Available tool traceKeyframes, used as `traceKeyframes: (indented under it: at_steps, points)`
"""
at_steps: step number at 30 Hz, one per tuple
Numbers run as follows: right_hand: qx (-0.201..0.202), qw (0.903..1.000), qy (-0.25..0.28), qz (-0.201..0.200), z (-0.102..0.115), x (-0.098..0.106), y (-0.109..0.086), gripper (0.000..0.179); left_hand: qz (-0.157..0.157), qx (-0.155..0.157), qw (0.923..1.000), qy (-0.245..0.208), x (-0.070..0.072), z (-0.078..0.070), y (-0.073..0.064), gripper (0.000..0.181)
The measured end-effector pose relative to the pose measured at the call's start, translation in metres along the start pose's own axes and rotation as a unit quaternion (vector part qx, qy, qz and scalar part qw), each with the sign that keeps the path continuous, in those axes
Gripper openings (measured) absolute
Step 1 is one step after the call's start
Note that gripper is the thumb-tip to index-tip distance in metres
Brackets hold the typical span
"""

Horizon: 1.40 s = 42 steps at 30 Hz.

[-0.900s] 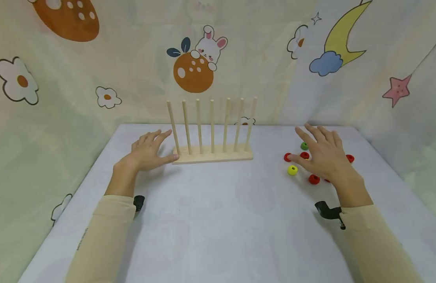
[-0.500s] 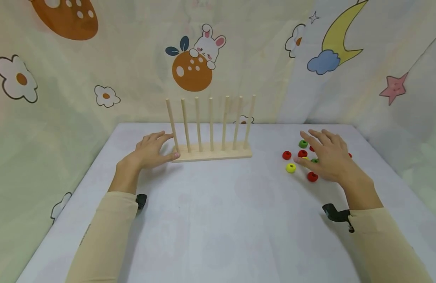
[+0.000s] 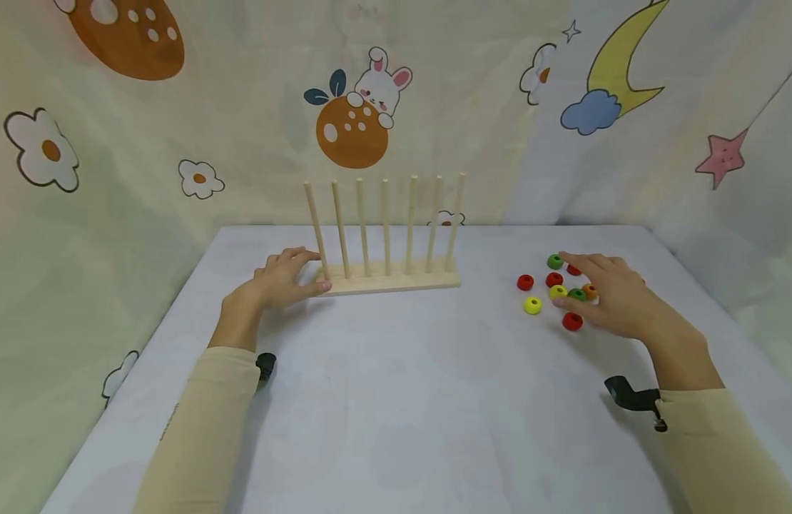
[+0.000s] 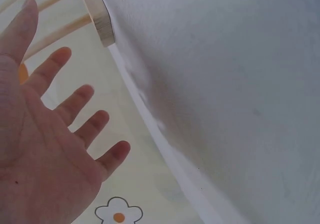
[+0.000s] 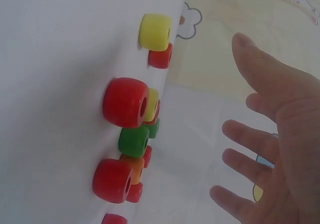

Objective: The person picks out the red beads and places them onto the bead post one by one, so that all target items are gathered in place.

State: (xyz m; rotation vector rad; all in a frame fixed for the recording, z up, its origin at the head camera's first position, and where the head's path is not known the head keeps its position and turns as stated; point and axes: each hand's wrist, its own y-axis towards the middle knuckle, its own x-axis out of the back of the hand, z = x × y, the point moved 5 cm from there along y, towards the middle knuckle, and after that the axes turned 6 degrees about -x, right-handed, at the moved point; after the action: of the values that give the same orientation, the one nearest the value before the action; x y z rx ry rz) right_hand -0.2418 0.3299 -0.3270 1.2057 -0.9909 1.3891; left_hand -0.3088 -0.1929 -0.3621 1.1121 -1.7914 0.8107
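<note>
A wooden rack [image 3: 396, 283] with a row of several upright pegs stands toward the back of the table. At its left end is my left hand [image 3: 277, 278], fingers spread and holding nothing; in the left wrist view the palm faces the rack's end [image 4: 104, 27]. My right hand [image 3: 617, 296] hovers over a group of beads, its fingers spread with nothing between them. Around it lie red beads [image 3: 572, 321], yellow beads [image 3: 532, 305], green beads [image 3: 554, 261] and an orange bead [image 3: 589, 291]. Part of the group is hidden under this hand in the head view.
A white cloth covers the table [image 3: 396, 400]. Behind it hangs a printed fabric backdrop [image 3: 261, 107] with flowers, a rabbit and a moon. Black wrist-camera mounts [image 3: 630, 395] stick out from both sleeves.
My right hand has moved right and toward me, uncovering more beads. The left hand has shifted slightly to the right and down beside the rack's end.
</note>
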Motion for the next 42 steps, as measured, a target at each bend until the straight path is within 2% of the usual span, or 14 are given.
traceKeyframes:
  at_steps: [4,9,15,21,27,36,42]
  points:
    - [-0.017,0.9991,0.023,0.032,-0.005,-0.003,-0.004,0.092,0.005,0.013,0.9999,-0.004,-0.002,0.001,0.0,0.076]
    - [-0.016,0.9985,0.025,0.046,-0.009,-0.006,-0.008,0.095,0.007,0.013,0.9998,-0.009,-0.005,0.002,0.001,0.072]
    - [-0.004,0.9986,0.033,0.04,-0.01,-0.005,-0.013,0.083,0.014,0.014,0.9997,-0.013,-0.007,0.004,0.003,0.065]
    - [-0.004,0.9968,0.053,0.059,-0.012,-0.012,-0.016,0.072,0.028,0.009,0.9996,-0.006,-0.006,0.001,0.001,0.062]
    - [-0.001,0.9962,0.062,0.061,-0.013,-0.017,-0.018,0.06,0.043,0.016,0.999,-0.005,-0.008,0.003,0.001,0.06]
    - [-0.029,0.9916,0.069,0.105,-0.025,-0.027,-0.021,0.061,0.06,0.019,0.998,0.001,-0.01,0.005,0.006,0.061]
    - [-0.014,0.9919,0.067,0.107,-0.023,-0.029,-0.021,0.06,0.06,0.019,0.998,-0.008,-0.012,0.008,0.008,0.058]
